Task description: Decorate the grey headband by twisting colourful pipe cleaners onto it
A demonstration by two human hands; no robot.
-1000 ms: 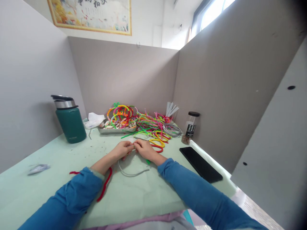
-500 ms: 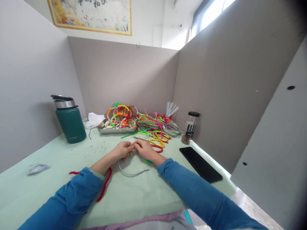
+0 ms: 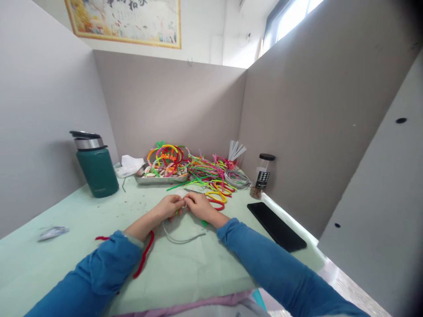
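My left hand (image 3: 171,207) and my right hand (image 3: 199,205) meet fingertip to fingertip above the middle of the table. Both are closed in a pinch. Bits of green show under each hand, but what the fingertips hold is too small to make out. A grey cord (image 3: 181,241) curves out below my left hand and its end lies to the right. Beside my left wrist a red fuzzy stem (image 3: 145,257) lies on the pale green cloth (image 3: 185,273). Just beyond my right hand are yellow and red loops (image 3: 216,197), part of scissors or stems.
Behind the hands stand a metal tray (image 3: 161,180) of small pieces and a heap of coloured stems (image 3: 208,169). A coil of grey cord (image 3: 238,179), a jar (image 3: 263,176) and a black phone (image 3: 276,226) are at right; a green bottle (image 3: 97,169) stands at left.
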